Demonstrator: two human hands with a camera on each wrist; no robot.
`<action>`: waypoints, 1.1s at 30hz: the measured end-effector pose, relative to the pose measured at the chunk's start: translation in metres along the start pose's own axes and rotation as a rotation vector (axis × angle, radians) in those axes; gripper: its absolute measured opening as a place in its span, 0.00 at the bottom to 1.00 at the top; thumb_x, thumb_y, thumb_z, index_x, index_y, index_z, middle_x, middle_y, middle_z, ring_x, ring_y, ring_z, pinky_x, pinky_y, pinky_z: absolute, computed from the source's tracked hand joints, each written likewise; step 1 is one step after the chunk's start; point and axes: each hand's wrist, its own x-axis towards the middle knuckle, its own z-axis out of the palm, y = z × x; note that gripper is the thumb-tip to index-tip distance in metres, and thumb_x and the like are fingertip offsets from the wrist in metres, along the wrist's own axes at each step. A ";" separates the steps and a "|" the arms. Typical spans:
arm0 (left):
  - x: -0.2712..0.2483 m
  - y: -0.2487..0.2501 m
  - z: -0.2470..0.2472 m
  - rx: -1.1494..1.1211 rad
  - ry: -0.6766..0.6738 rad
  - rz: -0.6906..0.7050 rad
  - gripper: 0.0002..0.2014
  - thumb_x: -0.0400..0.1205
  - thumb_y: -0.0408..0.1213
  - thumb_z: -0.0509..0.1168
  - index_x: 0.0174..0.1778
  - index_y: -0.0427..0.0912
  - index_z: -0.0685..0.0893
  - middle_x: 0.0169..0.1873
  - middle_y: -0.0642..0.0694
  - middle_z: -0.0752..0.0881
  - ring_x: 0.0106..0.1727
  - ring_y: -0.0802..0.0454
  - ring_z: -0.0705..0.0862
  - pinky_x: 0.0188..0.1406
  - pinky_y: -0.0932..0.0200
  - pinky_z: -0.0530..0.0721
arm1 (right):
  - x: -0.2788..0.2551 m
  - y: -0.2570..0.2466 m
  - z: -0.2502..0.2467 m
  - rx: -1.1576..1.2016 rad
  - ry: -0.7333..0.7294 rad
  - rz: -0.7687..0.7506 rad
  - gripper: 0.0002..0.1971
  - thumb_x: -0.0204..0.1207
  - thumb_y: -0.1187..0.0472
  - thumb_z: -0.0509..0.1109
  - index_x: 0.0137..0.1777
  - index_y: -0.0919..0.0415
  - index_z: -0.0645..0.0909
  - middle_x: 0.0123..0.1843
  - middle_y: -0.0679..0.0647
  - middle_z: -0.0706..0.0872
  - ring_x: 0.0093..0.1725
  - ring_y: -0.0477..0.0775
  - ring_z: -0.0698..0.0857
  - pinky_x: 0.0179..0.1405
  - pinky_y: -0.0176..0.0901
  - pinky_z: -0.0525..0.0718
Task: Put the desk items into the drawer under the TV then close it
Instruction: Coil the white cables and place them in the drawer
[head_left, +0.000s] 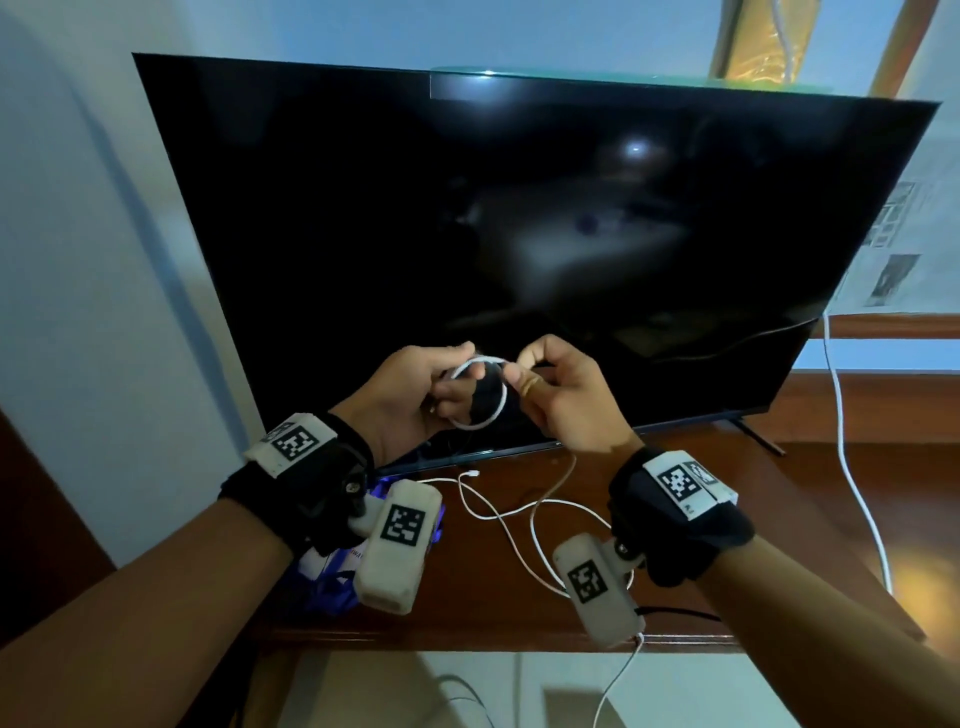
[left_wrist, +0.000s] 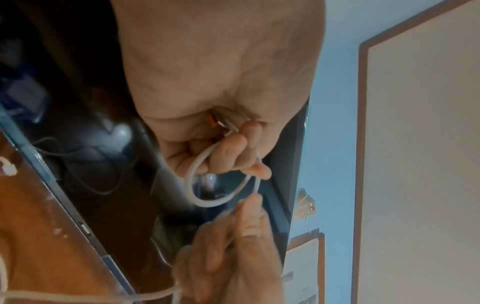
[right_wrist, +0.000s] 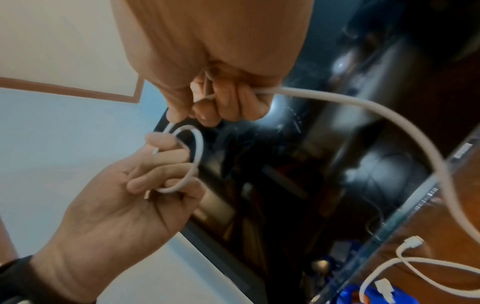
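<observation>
A white cable (head_left: 488, 389) is raised in front of the black TV (head_left: 519, 234), wound into a small loop (left_wrist: 205, 191). My left hand (head_left: 415, 395) holds that loop (right_wrist: 192, 160) with its fingers curled through it. My right hand (head_left: 561, 395) pinches the cable (right_wrist: 337, 100) just right of the loop, fingers closed round it. The rest of the cable (head_left: 519, 509) trails down onto the brown desk (head_left: 519, 597), its connector end (head_left: 471, 474) lying near the TV base. No drawer shows in any view.
A blue and white packet (head_left: 332, 571) lies on the desk under my left wrist. Another white cord (head_left: 852, 467) hangs down at the right of the TV. The desk's front edge (head_left: 467, 642) is near me, with pale floor below.
</observation>
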 end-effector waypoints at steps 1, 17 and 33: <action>-0.001 0.001 -0.004 -0.052 0.020 -0.003 0.16 0.87 0.41 0.52 0.35 0.39 0.75 0.17 0.53 0.62 0.19 0.57 0.62 0.26 0.64 0.67 | -0.003 0.004 -0.002 0.017 -0.007 0.026 0.10 0.81 0.69 0.64 0.38 0.63 0.70 0.17 0.44 0.68 0.16 0.41 0.65 0.15 0.30 0.62; -0.018 -0.032 -0.020 -0.037 0.393 0.170 0.12 0.88 0.37 0.54 0.42 0.40 0.78 0.18 0.55 0.69 0.21 0.62 0.69 0.30 0.66 0.71 | -0.028 0.065 -0.002 -0.292 0.129 0.260 0.11 0.71 0.69 0.75 0.30 0.63 0.79 0.24 0.50 0.80 0.22 0.41 0.78 0.26 0.35 0.77; -0.023 -0.080 -0.008 0.703 0.245 0.086 0.15 0.85 0.42 0.60 0.32 0.48 0.83 0.28 0.50 0.85 0.31 0.56 0.83 0.36 0.62 0.78 | -0.040 0.046 0.020 -0.458 -0.347 0.029 0.08 0.76 0.69 0.70 0.35 0.68 0.83 0.25 0.43 0.77 0.27 0.34 0.79 0.31 0.33 0.75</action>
